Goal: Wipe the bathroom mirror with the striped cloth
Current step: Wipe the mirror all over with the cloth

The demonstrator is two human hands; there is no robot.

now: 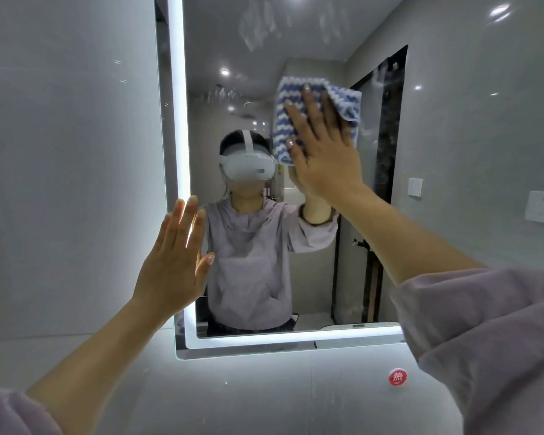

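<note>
The mirror (311,287) is filling the far wall, and the striped cloth (291,102) is lying flat on its upper right part. The right hand (324,146) is pressing it there, fingers straight and spread apart. The wiping looks to be under way. It should be going best with the whole palm bearing evenly and strokes overlapping, working up toward the pale streaks (258,23) near the top. The left hand (173,262), fingers straight and close together, thumb out, is bracing at the lit left edge.

The mirror's top is running out of view. Its right edge is hard to trace. The palm is hiding the cloth's lower part. Whether the left palm is actually touching I cannot tell.
</note>
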